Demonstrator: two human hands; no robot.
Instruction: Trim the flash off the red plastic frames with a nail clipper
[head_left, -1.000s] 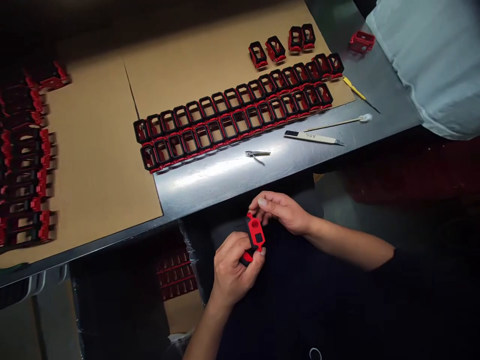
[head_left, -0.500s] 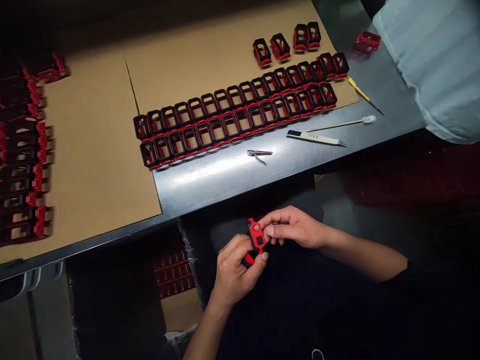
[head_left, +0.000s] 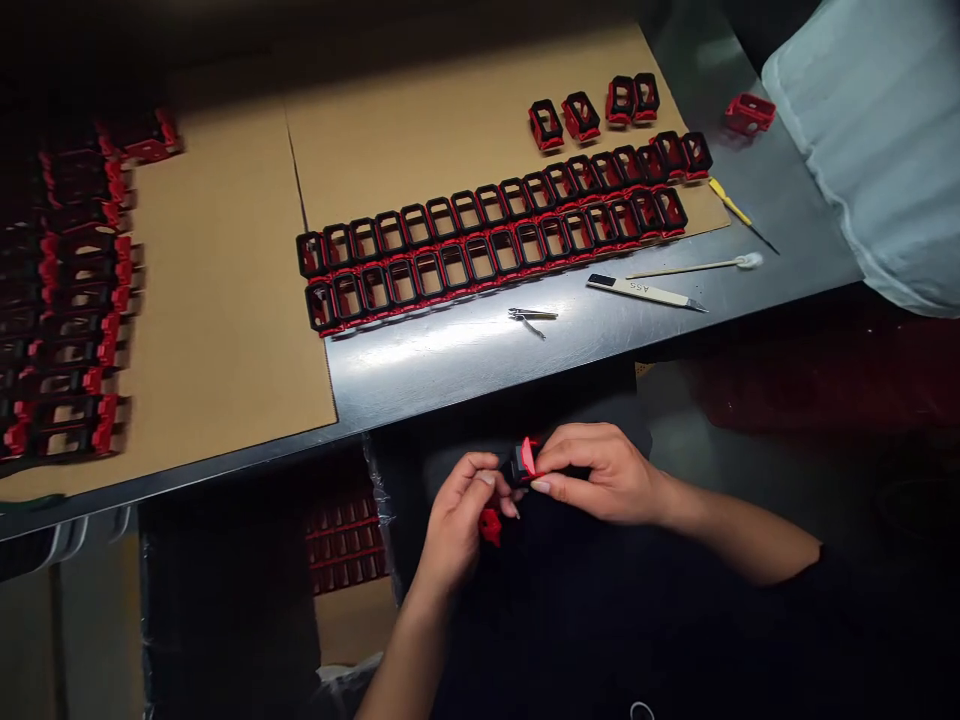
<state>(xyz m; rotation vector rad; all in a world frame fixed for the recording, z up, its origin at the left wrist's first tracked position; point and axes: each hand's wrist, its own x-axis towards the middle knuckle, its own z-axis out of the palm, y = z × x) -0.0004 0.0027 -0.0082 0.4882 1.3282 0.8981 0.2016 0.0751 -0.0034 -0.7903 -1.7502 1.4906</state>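
Before my body, in the head view, my right hand [head_left: 611,475] pinches a small red-and-black plastic housing [head_left: 527,458] between thumb and fingers. The housing is turned nearly edge-on, its red side toward the right hand. On its left side, my left hand [head_left: 459,512] has curled fingers close against the black part; whether they touch it I cannot tell. A separate small red plastic piece [head_left: 491,526] shows under the left fingers, kept in that hand. The fingers partly hide both parts.
Two long rows of black-and-red housings [head_left: 465,208] stand on cardboard [head_left: 225,330] over a metal table [head_left: 420,370]. Nail clippers [head_left: 534,318], a craft knife [head_left: 645,291], a cotton swab [head_left: 690,268] and a yellow-handled tool [head_left: 731,203] lie near the edge. More housings [head_left: 105,340] are stacked left.
The housing has gone from facing up in my left hand to edge-on in my right hand's pinch. My left fingers have shifted slightly away from it. The view has moved slightly.
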